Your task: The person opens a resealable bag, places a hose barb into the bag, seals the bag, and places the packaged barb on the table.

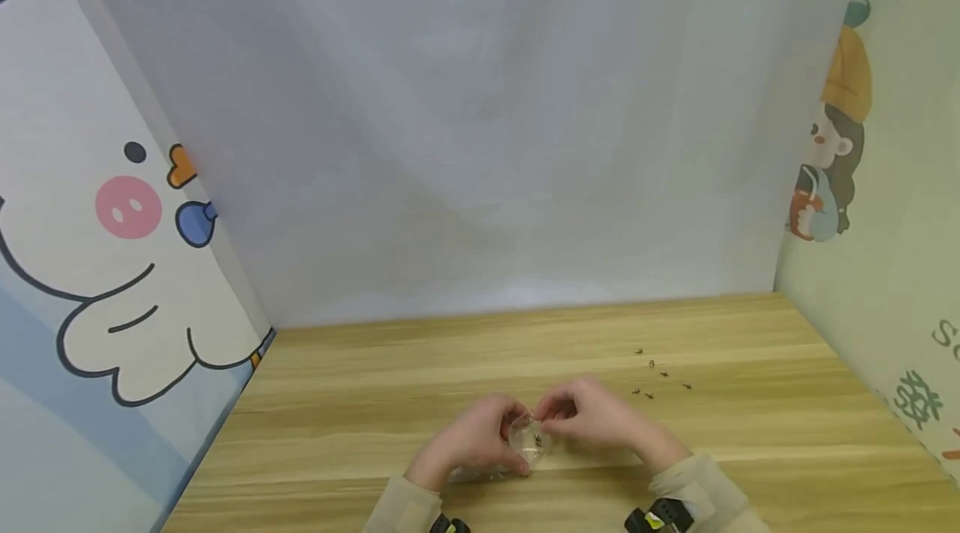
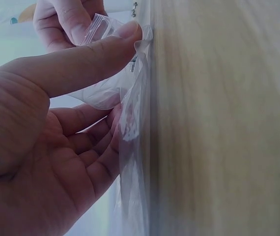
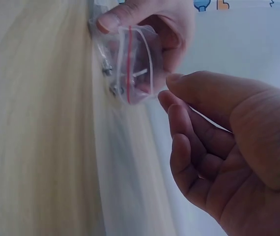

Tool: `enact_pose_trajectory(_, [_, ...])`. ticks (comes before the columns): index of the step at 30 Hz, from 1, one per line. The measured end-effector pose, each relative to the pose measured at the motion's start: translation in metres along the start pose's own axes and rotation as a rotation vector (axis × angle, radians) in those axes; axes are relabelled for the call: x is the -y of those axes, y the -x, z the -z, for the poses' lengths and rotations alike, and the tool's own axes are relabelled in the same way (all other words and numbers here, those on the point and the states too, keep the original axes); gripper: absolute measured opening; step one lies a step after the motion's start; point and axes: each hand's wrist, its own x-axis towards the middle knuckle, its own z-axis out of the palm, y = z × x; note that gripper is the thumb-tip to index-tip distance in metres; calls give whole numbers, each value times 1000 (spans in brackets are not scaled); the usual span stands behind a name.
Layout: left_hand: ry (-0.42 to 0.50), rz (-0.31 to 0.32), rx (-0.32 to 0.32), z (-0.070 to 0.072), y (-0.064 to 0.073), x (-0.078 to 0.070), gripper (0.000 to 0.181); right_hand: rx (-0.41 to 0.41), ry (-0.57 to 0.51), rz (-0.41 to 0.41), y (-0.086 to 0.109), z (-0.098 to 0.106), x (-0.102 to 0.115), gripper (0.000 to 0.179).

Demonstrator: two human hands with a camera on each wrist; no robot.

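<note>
A small clear zip bag (image 1: 529, 443) is in my left hand (image 1: 483, 437); the left thumb and fingers grip its sides, close above the table. The bag's mouth, with a red line along the zip (image 3: 129, 64), faces my right hand (image 1: 592, 416). Some small dark metal pieces (image 3: 114, 90), looking like screws, show through the plastic. The right thumb and index fingertips (image 3: 177, 80) come together beside the bag's mouth. Whether they pinch anything is hidden. More crumpled clear plastic (image 2: 130, 128) lies along the table under the left hand.
Several small dark screws (image 1: 663, 373) lie scattered on the wooden table (image 1: 360, 391), beyond and right of my right hand. A pale curtain (image 1: 487, 141) hangs behind the table. Printed walls stand at the left and right.
</note>
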Motion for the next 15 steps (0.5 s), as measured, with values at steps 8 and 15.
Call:
enact_pose_trajectory(8, [-14, -9, -11, 1, 0, -2, 62, -41, 34, -12, 10, 17, -11, 10])
enact_pose_trajectory(15, [-28, -16, -16, 1, 1, -2, 61, -56, 14, -33, 24, 31, -26, 11])
